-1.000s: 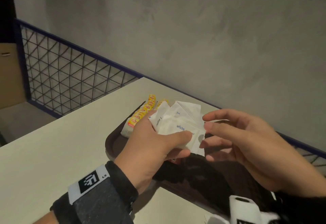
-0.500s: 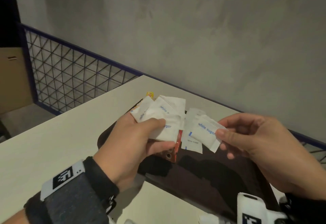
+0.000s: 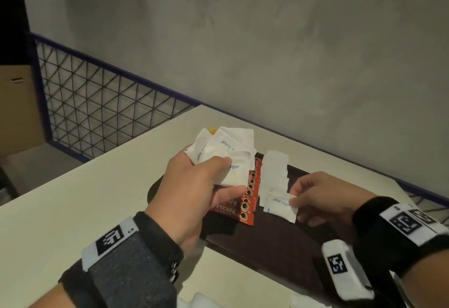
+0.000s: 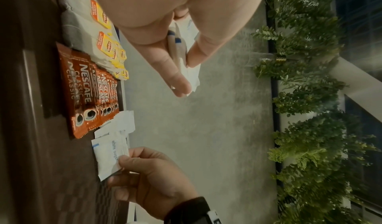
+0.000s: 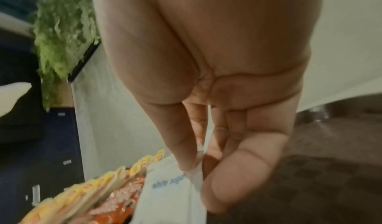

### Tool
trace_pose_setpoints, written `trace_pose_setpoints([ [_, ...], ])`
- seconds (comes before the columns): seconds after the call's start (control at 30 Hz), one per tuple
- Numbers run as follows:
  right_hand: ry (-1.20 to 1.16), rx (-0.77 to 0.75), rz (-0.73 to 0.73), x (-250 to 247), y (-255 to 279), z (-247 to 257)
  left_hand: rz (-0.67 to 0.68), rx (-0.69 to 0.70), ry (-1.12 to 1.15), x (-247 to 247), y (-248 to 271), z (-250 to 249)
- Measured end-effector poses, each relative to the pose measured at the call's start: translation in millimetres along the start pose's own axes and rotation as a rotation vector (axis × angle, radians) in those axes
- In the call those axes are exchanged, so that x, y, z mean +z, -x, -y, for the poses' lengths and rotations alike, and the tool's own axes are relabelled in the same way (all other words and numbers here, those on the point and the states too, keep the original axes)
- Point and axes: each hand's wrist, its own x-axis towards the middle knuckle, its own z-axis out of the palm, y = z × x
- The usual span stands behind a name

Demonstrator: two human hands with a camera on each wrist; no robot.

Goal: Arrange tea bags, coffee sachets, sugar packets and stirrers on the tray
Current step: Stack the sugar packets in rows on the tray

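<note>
Pointing left-right: sugar pkt [image 3: 279,207], long axis.

The scene is viewed from above and behind both wrists by the head camera, while close, sideways-rotated views along the fingers are given by the wrist cameras, the row of coffee sachets [image 3: 245,201] [image 4: 82,88] [image 5: 115,201] being shared by all three views.

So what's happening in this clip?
A person is laying out drink supplies on a dark tray. The left hand holds a bunch of sugar packets. The right hand pinches one sugar packet at the near end of a row beside the coffee sachets. Tea bags lie beyond those.
</note>
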Motion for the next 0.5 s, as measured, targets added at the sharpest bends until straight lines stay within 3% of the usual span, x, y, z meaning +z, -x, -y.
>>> trace_pose_setpoints([
  [0.3, 0.242, -0.011, 0.022, 14.9, -3.8, 27.1, -0.001, 0.002, 0.018, 0.3, -2.1, -1.0],
  [0.5, 0.297, 0.028, -0.038, 25.2, -5.6, 41.3, -0.003, -0.004, 0.012, -1.1, -3.3, -1.4],
])
